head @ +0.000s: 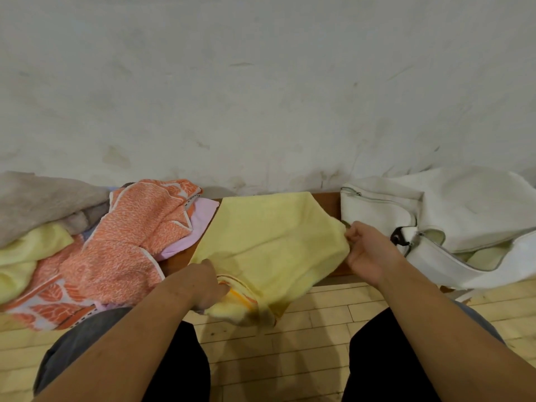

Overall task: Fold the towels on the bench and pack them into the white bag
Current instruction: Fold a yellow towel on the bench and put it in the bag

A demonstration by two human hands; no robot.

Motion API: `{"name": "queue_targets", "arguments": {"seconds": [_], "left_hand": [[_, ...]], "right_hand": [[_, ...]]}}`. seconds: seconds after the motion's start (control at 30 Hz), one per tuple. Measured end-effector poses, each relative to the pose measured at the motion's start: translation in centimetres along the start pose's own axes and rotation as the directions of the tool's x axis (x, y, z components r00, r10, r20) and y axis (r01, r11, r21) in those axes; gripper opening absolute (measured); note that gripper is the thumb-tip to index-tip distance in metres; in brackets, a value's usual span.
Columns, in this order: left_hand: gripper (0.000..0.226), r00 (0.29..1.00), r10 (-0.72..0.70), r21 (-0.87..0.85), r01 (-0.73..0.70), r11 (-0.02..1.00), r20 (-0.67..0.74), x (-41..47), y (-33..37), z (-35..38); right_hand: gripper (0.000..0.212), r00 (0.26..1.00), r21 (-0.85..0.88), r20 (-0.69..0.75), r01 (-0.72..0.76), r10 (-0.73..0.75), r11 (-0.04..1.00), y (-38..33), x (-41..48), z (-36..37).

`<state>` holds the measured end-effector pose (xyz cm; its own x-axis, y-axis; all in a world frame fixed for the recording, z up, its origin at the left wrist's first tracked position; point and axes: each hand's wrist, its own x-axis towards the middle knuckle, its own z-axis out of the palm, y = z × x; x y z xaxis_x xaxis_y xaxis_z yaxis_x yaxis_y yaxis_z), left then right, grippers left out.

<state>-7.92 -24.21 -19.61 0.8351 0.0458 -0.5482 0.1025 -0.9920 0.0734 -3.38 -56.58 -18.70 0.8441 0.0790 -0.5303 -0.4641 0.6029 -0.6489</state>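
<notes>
A pale yellow towel (269, 242) lies spread over the middle of the brown bench (324, 198), its near end hanging off the front edge. My left hand (203, 282) grips its left near edge by the orange stripe. My right hand (368, 253) pinches its right corner. The white bag (435, 216) sits on the bench to the right, unzipped, with pale folded cloth showing in its opening (481, 256).
A heap of towels lies at left: an orange leaf-patterned one (121, 242), a lilac one (200, 219), another yellow one (32, 250) and a grey-beige one (37, 201). A scuffed white wall stands right behind the bench. Wooden floor and my knees are below.
</notes>
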Motion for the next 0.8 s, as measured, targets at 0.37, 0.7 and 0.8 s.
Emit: {"name": "queue_targets", "arguments": {"seconds": [0.37, 0.7, 0.8], "left_hand": [[0.062, 1.0, -0.014, -0.019, 0.014, 1.0, 0.016, -0.4, 0.1, -0.2], [0.065, 0.999, -0.012, -0.019, 0.013, 1.0, 0.04, -0.3, 0.2, -0.1], [0.07, 1.0, -0.022, 0.061, 0.02, 0.998, 0.021, -0.3, 0.4, -0.2]], "right_hand": [[0.026, 0.991, -0.205, -0.082, -0.12, 0.105, 0.971, 1.1, -0.4, 2.1], [0.031, 0.996, -0.105, -0.084, 0.004, -0.013, 0.995, 0.6, 1.2, 1.4], [0.033, 0.991, -0.002, -0.084, -0.106, 0.105, 0.994, -1.1, 1.7, 1.7]]}}
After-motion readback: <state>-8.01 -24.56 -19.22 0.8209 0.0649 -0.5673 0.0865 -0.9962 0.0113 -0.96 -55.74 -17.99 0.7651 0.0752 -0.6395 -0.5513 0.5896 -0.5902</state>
